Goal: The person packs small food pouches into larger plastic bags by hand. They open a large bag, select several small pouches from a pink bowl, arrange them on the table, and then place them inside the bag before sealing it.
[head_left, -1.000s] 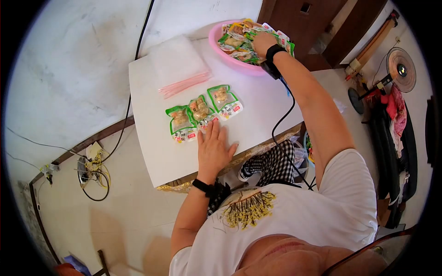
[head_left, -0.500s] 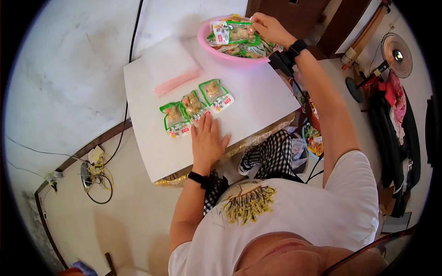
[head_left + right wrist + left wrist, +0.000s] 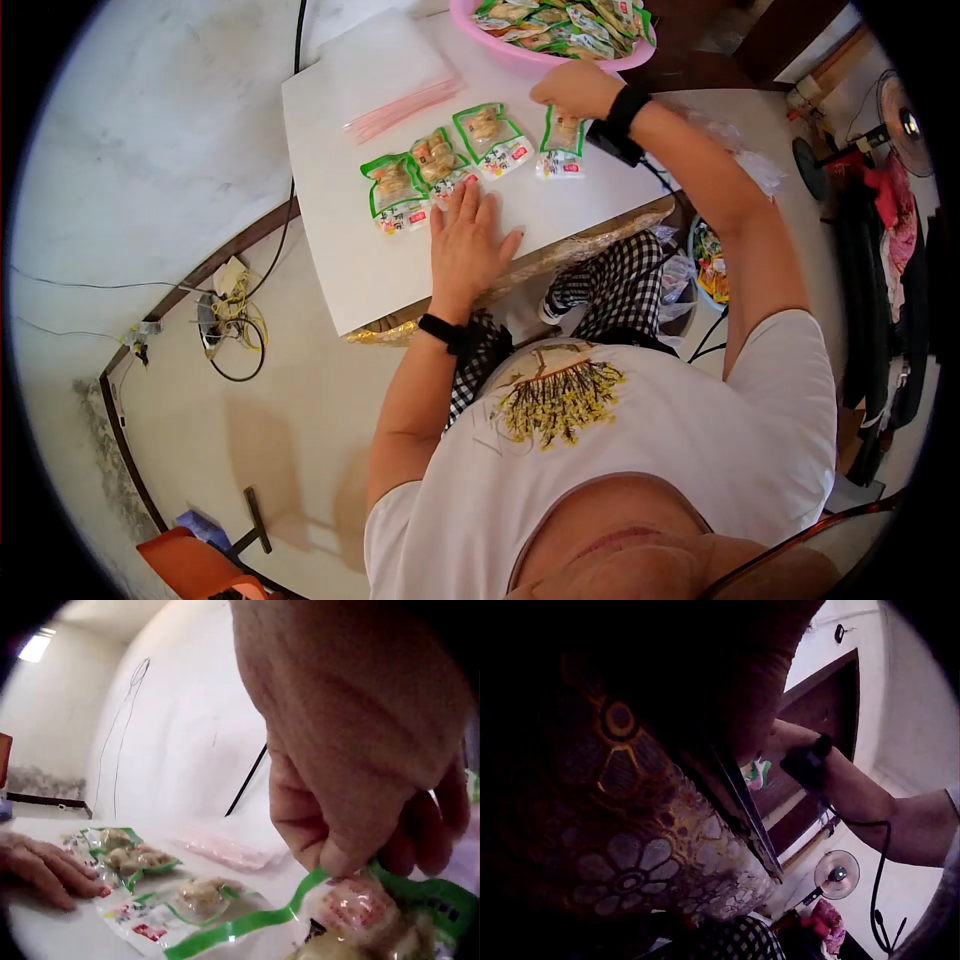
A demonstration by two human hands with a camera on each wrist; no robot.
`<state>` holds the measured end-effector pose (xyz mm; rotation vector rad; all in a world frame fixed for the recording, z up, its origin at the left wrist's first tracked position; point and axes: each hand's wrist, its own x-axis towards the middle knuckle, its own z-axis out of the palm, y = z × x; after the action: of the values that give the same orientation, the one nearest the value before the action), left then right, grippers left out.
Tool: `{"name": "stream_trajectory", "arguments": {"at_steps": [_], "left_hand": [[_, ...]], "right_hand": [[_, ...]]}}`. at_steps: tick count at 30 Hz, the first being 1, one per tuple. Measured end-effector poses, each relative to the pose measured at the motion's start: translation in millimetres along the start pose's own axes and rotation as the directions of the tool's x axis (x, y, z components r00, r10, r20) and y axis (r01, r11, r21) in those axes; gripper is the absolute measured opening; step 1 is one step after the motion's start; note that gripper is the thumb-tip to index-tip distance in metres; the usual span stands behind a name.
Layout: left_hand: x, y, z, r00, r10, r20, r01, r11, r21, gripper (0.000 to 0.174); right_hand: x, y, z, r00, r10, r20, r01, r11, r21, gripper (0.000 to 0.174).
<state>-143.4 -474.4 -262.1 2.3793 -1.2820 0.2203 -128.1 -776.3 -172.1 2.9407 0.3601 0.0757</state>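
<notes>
The green-edged packet (image 3: 565,132) was, in the head view, just on my side of the pink basin (image 3: 500,53), its printed end toward me. My right grip (image 3: 580,88) pinched its far end, which I judge left the filled middle unsqueezed and the print uncovered. Whether the packet touched the bench (image 3: 340,250), I could not tell. Three similar packets (image 3: 437,160) lay in a slanting row, farther left of the basin, apparently spaced so each could be seen. The fingers of my left grip (image 3: 465,250) were straight and slightly spread, tips on the printed end of the middle one, probably to steady it. Clear bags (image 3: 385,75) lay stacked left of the basin, beyond the row.

In the left wrist view, patterned cloth (image 3: 630,877) filled much of the dark foreground; that grip's state could not be told there.

In the right wrist view, my thumb pressed the packet's green edge against my fingers.
</notes>
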Motion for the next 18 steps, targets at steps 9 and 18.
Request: {"name": "stream_trajectory", "arguments": {"at_steps": [9,18], "left_hand": [[1.3,-0.7,-1.0,1.000,0.004,0.001,-0.004,1.000,-0.006,0.056],[2.5,2.5,-20.3,0.999,0.029,0.038,-0.034,0.993,0.117,0.058]], "right_hand": [[-15.7,-25.8,35.3,0.922,0.229,-0.314,-0.102,0.923,0.372,0.041],[-51.6,-64.5,27.9,0.992,0.063,0.112,-0.100,0.928,0.359,0.070]]}}
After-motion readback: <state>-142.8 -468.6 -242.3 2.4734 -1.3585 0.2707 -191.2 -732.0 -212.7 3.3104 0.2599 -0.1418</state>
